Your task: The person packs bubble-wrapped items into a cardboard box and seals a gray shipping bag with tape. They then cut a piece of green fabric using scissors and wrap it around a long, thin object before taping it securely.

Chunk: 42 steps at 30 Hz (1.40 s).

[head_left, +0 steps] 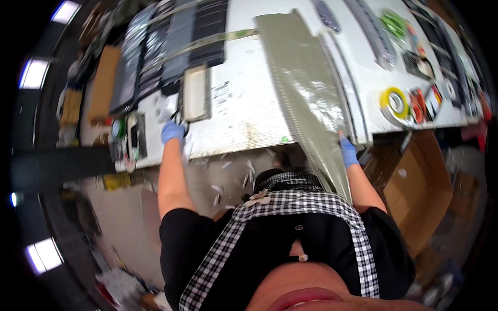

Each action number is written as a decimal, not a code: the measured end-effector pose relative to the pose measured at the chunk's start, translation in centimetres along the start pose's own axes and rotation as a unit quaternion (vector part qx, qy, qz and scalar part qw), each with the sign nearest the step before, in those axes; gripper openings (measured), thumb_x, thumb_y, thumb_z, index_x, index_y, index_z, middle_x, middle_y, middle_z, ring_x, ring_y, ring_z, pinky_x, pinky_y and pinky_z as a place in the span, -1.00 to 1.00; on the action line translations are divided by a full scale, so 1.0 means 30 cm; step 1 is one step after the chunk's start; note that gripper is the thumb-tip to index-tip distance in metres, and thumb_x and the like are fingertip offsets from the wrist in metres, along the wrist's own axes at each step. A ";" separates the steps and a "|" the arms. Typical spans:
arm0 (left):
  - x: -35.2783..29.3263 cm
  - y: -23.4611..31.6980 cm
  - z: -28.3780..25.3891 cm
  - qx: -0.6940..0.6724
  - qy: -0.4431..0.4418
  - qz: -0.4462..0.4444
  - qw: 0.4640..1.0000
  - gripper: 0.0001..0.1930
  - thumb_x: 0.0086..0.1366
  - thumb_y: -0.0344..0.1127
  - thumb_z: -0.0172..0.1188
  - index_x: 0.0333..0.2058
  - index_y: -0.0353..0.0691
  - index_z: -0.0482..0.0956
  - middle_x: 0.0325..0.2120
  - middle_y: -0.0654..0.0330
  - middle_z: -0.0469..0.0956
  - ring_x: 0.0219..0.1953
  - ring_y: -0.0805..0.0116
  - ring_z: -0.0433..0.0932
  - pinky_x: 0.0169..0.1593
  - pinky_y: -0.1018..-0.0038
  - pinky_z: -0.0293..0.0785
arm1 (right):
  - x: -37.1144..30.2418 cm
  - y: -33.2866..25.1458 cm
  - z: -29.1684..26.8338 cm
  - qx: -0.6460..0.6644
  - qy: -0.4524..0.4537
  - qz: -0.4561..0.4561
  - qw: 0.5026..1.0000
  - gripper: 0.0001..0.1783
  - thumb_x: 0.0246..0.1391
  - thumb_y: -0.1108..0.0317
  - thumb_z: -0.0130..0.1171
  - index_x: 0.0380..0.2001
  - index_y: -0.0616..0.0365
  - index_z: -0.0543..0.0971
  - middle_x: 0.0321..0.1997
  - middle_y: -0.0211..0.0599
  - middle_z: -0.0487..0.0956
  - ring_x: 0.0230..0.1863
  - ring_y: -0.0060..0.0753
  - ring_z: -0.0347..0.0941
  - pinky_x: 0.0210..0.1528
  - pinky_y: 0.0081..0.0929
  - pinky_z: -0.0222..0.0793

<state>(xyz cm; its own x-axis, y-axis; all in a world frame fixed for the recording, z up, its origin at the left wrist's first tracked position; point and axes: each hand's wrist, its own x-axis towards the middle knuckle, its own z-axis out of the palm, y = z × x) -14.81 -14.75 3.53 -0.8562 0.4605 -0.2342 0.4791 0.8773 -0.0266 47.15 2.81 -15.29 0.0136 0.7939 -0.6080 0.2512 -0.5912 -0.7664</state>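
Note:
A long olive-green plastic sleeve (306, 78) runs down the white table and over its front edge, hanging against my apron. My right hand (349, 151), in a blue glove, is closed at the sleeve's right edge by the table front; part of the fingers is hidden. At the table's front left, my gloved left hand (171, 131) is closed around what look like black-handled scissors (179, 119), blurred and partly covered. Just beyond them lies a shallow dark-rimmed tray (195, 94) with a pale inside.
Wrapped dark packages (179, 39) lie at the back left. Yellow tape (394, 102), a green bundle (394, 25) and long wrapped strips (371, 33) are on the right. A cardboard box (420, 181) stands below the table's right side. White scraps (218, 189) litter the floor.

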 end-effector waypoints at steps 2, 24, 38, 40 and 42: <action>0.027 -0.067 0.000 0.011 -0.018 0.021 1.000 -0.38 0.05 0.11 0.26 -0.14 -0.38 0.55 -0.15 -0.21 0.56 -0.05 -0.11 0.54 0.02 0.17 0.45 | -0.083 -0.168 0.087 -0.077 0.004 0.002 0.997 -0.21 0.13 -0.21 0.08 0.10 0.35 0.45 0.16 -0.07 0.48 0.16 -0.31 0.38 0.23 -0.50 0.15; -0.775 1.173 0.235 -0.404 -0.262 0.598 0.640 -0.58 -0.01 -0.45 0.26 -0.14 -0.23 0.36 -0.39 0.22 0.37 -0.34 0.36 0.40 -0.17 0.41 0.43 | -0.072 -0.405 0.036 -0.159 0.039 0.023 0.986 -0.31 0.02 -0.23 0.16 -0.22 0.30 0.63 -0.31 0.04 0.64 -0.17 -0.09 0.59 -0.10 -0.33 0.42; -0.853 1.275 0.261 -0.157 -0.089 0.781 0.597 -0.50 -0.06 -0.22 0.30 -0.12 -0.31 0.49 -0.03 -0.11 0.41 0.00 -0.14 0.36 0.13 0.12 0.26 | -0.461 -0.501 -0.073 -0.215 0.228 -0.282 0.907 -0.47 -0.24 0.14 0.34 -0.18 0.13 0.46 -0.19 -0.10 0.44 -0.04 -0.07 0.36 0.08 -0.28 0.27; -0.807 1.275 0.355 -0.179 -0.113 0.764 0.610 -0.56 0.03 -0.25 0.26 -0.09 -0.28 0.49 -0.08 -0.03 0.43 -0.02 0.00 0.39 0.09 0.23 0.31 | -0.425 -0.441 0.006 -0.153 0.119 -0.240 0.951 -0.42 -0.19 0.18 0.36 -0.09 0.16 0.42 -0.22 -0.10 0.47 -0.14 -0.12 0.45 -0.01 -0.28 0.37; -0.826 1.276 0.324 -0.190 -0.101 0.762 0.610 -0.67 0.17 -0.36 0.19 -0.07 -0.26 0.47 -0.19 0.07 0.46 -0.09 0.21 0.44 0.00 0.34 0.40 | -0.340 -0.377 0.074 -0.009 0.080 -0.258 0.963 -0.40 -0.20 0.17 0.35 -0.08 0.17 0.41 -0.23 -0.01 0.53 -0.15 -0.04 0.49 0.01 -0.21 0.38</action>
<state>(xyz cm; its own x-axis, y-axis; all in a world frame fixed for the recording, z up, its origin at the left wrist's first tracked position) 26.64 6.10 -1.13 0.5888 0.7883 0.1788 0.5777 -0.5650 0.5891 42.03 1.07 -0.89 0.0307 0.9938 -0.1064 0.2804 -0.1108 -0.9535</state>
